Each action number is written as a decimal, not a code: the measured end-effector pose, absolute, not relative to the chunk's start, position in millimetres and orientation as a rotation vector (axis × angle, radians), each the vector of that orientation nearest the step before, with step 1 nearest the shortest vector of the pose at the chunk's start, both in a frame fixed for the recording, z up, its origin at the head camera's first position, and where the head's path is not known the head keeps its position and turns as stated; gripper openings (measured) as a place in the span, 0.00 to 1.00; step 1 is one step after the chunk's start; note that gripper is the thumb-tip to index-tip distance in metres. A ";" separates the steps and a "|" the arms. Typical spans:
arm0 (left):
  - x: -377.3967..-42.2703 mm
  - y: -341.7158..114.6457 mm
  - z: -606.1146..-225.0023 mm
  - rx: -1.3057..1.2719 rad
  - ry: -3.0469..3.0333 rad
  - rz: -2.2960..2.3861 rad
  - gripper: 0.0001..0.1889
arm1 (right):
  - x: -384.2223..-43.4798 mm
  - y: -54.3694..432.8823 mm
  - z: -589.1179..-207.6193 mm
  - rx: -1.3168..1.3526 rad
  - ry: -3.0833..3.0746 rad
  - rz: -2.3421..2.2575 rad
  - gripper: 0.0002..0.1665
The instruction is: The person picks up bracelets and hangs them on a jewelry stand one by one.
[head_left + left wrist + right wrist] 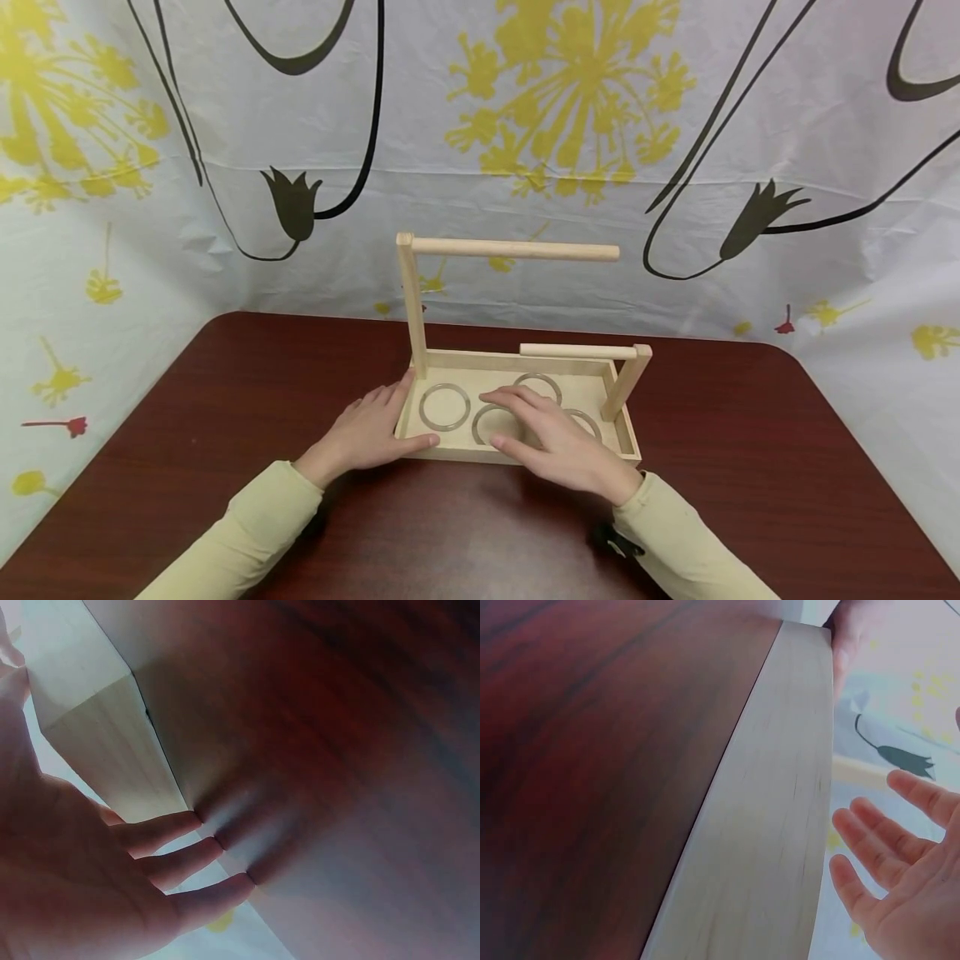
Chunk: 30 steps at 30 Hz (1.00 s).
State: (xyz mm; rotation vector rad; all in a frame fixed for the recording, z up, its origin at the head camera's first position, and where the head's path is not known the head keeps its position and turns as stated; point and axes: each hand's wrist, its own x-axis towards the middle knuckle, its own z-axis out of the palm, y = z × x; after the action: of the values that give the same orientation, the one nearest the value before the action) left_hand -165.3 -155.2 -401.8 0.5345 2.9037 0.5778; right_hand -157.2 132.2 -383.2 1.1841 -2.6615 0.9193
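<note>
A shallow light wooden tray [517, 455] rests on the table, several clear rings lying flat in it, among them a left ring [445, 428] and a middle ring [475, 429]. My left hand [371, 429] is at the tray's left front corner, thumb over the front wall and fingers stretched along the left side. In the left wrist view, three fingertips [196, 817] touch the tabletop beside the tray. Over the tray's middle and right part hovers my right hand [558, 442], fingers loosely extended and holding nothing. It partly covers the middle ring and a right ring [588, 421].
From the tray's left end rises a tall post [412, 308] with a long rod [517, 249] pointing right. A shorter post [626, 383] at the right end carries a lower rod [577, 351] pointing left. A patterned curtain [480, 183] hangs behind the dark red table [750, 433].
</note>
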 end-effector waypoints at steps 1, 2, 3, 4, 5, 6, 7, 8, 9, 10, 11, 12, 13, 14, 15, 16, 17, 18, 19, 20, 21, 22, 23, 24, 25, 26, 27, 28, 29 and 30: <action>-165.3 -155.3 -401.8 0.537 2.903 0.580 0.55 | -158.0 129.9 -382.8 1.185 -2.665 0.923 0.29; -165.3 -155.3 -401.8 0.540 2.904 0.581 0.55 | -158.7 127.9 -382.4 1.188 -2.669 0.919 0.29; -165.3 -155.4 -401.9 0.542 2.903 0.581 0.55 | -159.5 125.9 -381.9 1.190 -2.675 0.910 0.29; -165.4 -155.5 -402.0 0.544 2.903 0.582 0.55 | -160.4 123.8 -381.2 1.195 -2.681 0.898 0.29; -165.5 -155.6 -402.2 0.545 2.903 0.581 0.55 | -161.3 121.9 -380.6 1.203 -2.687 0.888 0.29; -165.5 -155.6 -402.3 0.546 2.902 0.580 0.55 | -161.9 120.2 -379.6 1.209 -2.695 0.886 0.29; -165.6 -155.6 -402.3 0.547 2.901 0.579 0.55 | -162.4 118.7 -378.8 1.213 -2.702 0.886 0.29; -165.7 -155.7 -402.3 0.547 2.901 0.577 0.55 | -163.1 117.0 -378.3 1.220 -2.707 0.886 0.29; -165.9 -155.7 -402.4 0.545 2.900 0.577 0.55 | -164.0 115.2 -377.6 1.225 -2.710 0.890 0.30; -166.0 -155.8 -402.3 0.544 2.899 0.576 0.55 | -165.0 113.3 -376.8 1.232 -2.710 0.895 0.30; -166.2 -155.8 -402.3 0.543 2.898 0.575 0.55 | -166.1 111.3 -376.2 1.239 -2.707 0.900 0.30; -166.3 -155.8 -402.2 0.542 2.898 0.574 0.55 | -167.2 109.3 -375.4 1.244 -2.704 0.904 0.30; -166.4 -155.7 -402.2 0.544 2.899 0.573 0.55 | -168.5 107.2 -374.8 1.250 -2.702 0.905 0.30; -166.4 -155.7 -402.3 0.545 2.899 0.573 0.55 | -169.9 105.2 -374.3 1.262 -2.696 0.908 0.30; -166.3 -155.6 -402.2 0.546 2.898 0.573 0.55 | -171.3 103.0 -373.8 1.273 -2.690 0.916 0.30; -166.3 -155.6 -402.1 0.548 2.898 0.573 0.55 | -172.7 101.0 -373.3 1.281 -2.689 0.917 0.31; -166.2 -155.5 -401.9 0.551 2.899 0.574 0.55 | -174.1 99.1 -372.9 1.285 -2.692 0.925 0.31; -166.2 -155.5 -401.8 0.554 2.900 0.575 0.55 | -175.2 97.4 -372.7 1.288 -2.697 0.933 0.31; -166.1 -155.4 -401.7 0.557 2.901 0.575 0.55 | -176.4 95.6 -372.8 1.293 -2.700 0.940 0.32; -166.0 -155.3 -401.5 0.558 2.901 0.574 0.55 | -177.6 94.0 -372.9 1.296 -2.703 0.948 0.32; -166.0 -155.2 -401.2 0.560 2.902 0.573 0.55 | -178.7 92.5 -373.3 1.295 -2.708 0.954 0.33; -165.8 -155.1 -401.2 0.561 2.903 0.571 0.55 | -180.0 91.2 -373.8 1.298 -2.714 0.954 0.33; -165.6 -155.0 -401.1 0.563 2.903 0.570 0.55 | -181.3 89.7 -374.4 1.306 -2.713 0.957 0.34; -165.4 -154.9 -401.0 0.565 2.903 0.571 0.55 | -182.8 88.5 -375.2 1.313 -2.712 0.954 0.34; -165.3 -154.8 -400.9 0.566 2.903 0.571 0.55 | -184.3 87.3 -375.7 1.321 -2.710 0.952 0.34; -165.2 -154.7 -400.8 0.567 2.904 0.572 0.55 | -185.8 86.2 -376.2 1.328 -2.708 0.952 0.34; -165.1 -154.7 -400.9 0.568 2.905 0.572 0.55 | -187.3 85.1 -376.6 1.338 -2.706 0.950 0.34; -165.1 -154.8 -400.9 0.567 2.905 0.573 0.55 | -188.9 84.1 -376.9 1.347 -2.708 0.948 0.35; -165.1 -154.9 -400.9 0.566 2.906 0.574 0.55 | -190.1 83.2 -377.2 1.353 -2.710 0.952 0.35; -165.1 -155.0 -401.0 0.566 2.908 0.574 0.55 | -191.2 82.2 -377.5 1.356 -2.718 0.952 0.35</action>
State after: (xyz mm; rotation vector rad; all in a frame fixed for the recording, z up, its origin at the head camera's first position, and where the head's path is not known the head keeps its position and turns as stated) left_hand -165.1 -155.0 -401.0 0.5656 2.9076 0.5742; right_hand -191.2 82.2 -377.5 1.3558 -2.7178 0.9515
